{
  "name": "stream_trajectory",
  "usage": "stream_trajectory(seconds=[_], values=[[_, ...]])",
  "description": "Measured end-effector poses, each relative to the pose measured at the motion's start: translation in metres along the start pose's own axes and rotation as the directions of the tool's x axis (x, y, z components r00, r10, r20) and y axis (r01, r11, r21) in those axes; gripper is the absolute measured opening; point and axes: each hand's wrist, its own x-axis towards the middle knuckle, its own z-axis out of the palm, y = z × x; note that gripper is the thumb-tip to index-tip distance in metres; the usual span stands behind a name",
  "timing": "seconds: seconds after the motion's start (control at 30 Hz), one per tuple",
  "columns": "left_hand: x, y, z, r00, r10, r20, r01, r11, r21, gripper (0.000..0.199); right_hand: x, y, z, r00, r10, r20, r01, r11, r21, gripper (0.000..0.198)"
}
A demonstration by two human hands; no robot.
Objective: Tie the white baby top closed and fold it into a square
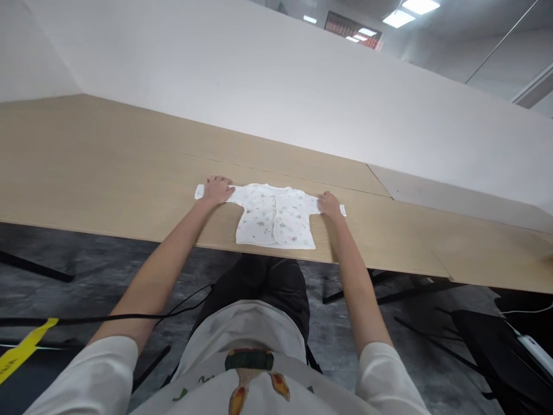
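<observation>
A small white baby shirt [276, 219] with a scattered print lies spread flat on the wooden table, its front edges meeting down the middle. Both of its sleeves stretch out sideways. Across the sleeve on the left side rests my left hand [217, 189], palm down with its fingers laid out; the cuff shows beyond it. On the opposite sleeve lies my right hand [329, 204], its fingers slightly bent against the cloth, and that cuff sticks out past the hand. Parts of both sleeves are hidden beneath my hands.
The light wooden table [116, 167] runs across the view, with a white partition [224, 75] along its back. Below its front edge are black metal legs and a grey floor. A dark chair [488, 340] stands at the lower right; a yellow strap [26, 349] and black cable are at the lower left.
</observation>
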Motion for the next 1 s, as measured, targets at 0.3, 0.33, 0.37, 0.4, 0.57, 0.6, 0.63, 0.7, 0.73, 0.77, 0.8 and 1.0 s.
stream_trajectory(seconds=[0.3,0.33,0.37,0.4,0.57,0.6,0.63,0.7,0.73,0.77,0.8,1.0], values=[[0.034,0.005,-0.046,0.992,0.068,0.105,-0.081,0.989,0.126,0.032,0.017,0.001,-0.034,0.988,-0.102,0.112,0.149,0.786,-0.601,0.027],[0.04,0.01,-0.058,0.996,0.069,0.063,-0.076,0.989,0.129,0.036,0.02,-0.004,-0.047,0.992,-0.109,0.066,0.127,0.78,-0.613,0.029],[0.045,0.014,-0.072,0.997,0.076,0.01,-0.076,0.99,0.119,0.04,0.022,-0.008,-0.063,0.992,-0.129,-0.003,0.099,0.771,-0.629,0.03],[0.049,0.018,-0.086,0.995,0.086,-0.053,-0.081,0.992,0.095,0.044,0.023,-0.01,-0.079,0.985,-0.157,-0.072,0.075,0.766,-0.638,0.03],[0.036,0.017,-0.137,0.946,0.173,-0.273,-0.218,0.965,-0.146,0.049,0.011,0.008,-0.142,0.852,-0.3,-0.429,-0.038,0.782,-0.623,0.033],[0.026,0.013,-0.139,0.949,0.193,-0.249,-0.231,0.964,-0.133,0.051,0.004,0.017,-0.145,0.842,-0.336,-0.422,-0.012,0.769,-0.639,0.036],[0.016,0.007,-0.138,0.952,0.22,-0.212,-0.246,0.964,-0.103,0.053,-0.005,0.026,-0.144,0.84,-0.385,-0.384,0.037,0.745,-0.666,0.037],[-0.006,-0.007,-0.127,0.956,0.272,-0.11,-0.279,0.959,-0.047,0.055,-0.025,0.047,-0.131,0.833,-0.5,-0.237,0.194,0.666,-0.721,0.034],[-0.017,-0.015,-0.119,0.954,0.291,-0.068,-0.294,0.955,-0.046,0.053,-0.037,0.057,-0.12,0.821,-0.554,-0.141,0.291,0.618,-0.73,0.03],[-0.027,-0.022,-0.11,0.955,0.293,-0.042,-0.295,0.953,-0.071,0.048,-0.048,0.066,-0.109,0.802,-0.594,-0.058,0.378,0.581,-0.721,0.027],[-0.037,-0.029,-0.1,0.958,0.285,-0.03,-0.286,0.951,-0.119,0.041,-0.059,0.074,-0.097,0.785,-0.62,0.007,0.446,0.556,-0.701,0.026],[-0.084,-0.047,-0.058,0.986,0.042,-0.162,-0.096,0.935,-0.341,0.04,-0.103,0.104,-0.048,0.812,-0.563,-0.151,0.412,0.738,-0.535,0.019]])
